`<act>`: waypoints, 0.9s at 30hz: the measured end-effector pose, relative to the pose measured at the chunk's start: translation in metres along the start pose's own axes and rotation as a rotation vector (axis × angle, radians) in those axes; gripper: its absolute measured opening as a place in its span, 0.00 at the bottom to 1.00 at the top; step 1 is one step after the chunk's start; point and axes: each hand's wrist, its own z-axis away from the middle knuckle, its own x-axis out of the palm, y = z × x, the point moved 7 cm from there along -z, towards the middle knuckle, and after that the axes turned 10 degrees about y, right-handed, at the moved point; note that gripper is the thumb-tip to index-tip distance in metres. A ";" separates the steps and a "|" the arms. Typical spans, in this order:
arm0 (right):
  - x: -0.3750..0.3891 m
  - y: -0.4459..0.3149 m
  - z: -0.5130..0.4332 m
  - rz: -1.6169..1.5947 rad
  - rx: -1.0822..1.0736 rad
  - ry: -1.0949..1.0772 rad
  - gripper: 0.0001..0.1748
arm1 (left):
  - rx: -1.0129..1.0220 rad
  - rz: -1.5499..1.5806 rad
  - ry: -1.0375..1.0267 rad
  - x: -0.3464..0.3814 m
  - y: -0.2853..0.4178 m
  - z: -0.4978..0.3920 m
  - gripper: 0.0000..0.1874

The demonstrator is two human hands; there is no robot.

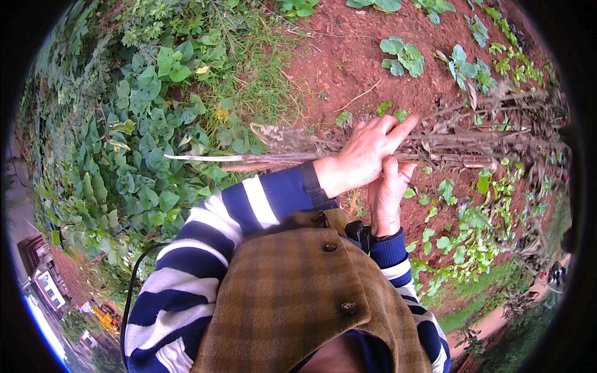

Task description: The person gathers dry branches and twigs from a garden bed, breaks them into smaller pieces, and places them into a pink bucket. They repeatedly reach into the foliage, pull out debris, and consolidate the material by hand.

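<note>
A long bundle of dry brown stalks with withered leaves (pixel 466 140) lies crosswise before me, its bare pale ends pointing left. My left hand (pixel 368 147) reaches across from the left and grips the bundle from above, palm down, one finger stretched out to the right along it. Just below, my right hand (pixel 389 189) touches the underside of the bundle near my left fingers, its thumb raised against the stalks. Its other fingers are partly hidden, so its hold cannot be told. The two hands are close together, in front of a brown plaid vest (pixel 294 289).
Leafy green vines (pixel 154 154) grow thickly on the left beside grass (pixel 266 79). Young cabbage-like plants (pixel 403 57) stand in reddish soil (pixel 345 51) ahead. Low green plants (pixel 466 233) grow at the right. Buildings (pixel 49 289) and a yellow machine (pixel 106 321) show far off at the lower left.
</note>
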 end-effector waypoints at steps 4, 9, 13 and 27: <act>0.004 0.001 -0.001 0.019 0.002 0.038 0.46 | 0.017 -0.010 0.115 -0.003 0.004 0.006 0.37; -0.011 0.001 -0.007 0.002 0.032 0.052 0.41 | 0.113 0.015 0.203 0.001 0.019 0.008 0.29; -0.030 -0.004 -0.020 0.007 0.023 0.048 0.39 | 0.170 0.175 0.190 0.001 0.034 0.007 0.24; -0.084 -0.036 -0.041 0.028 -0.075 0.168 0.31 | 0.294 0.567 -0.070 0.021 0.052 -0.011 0.31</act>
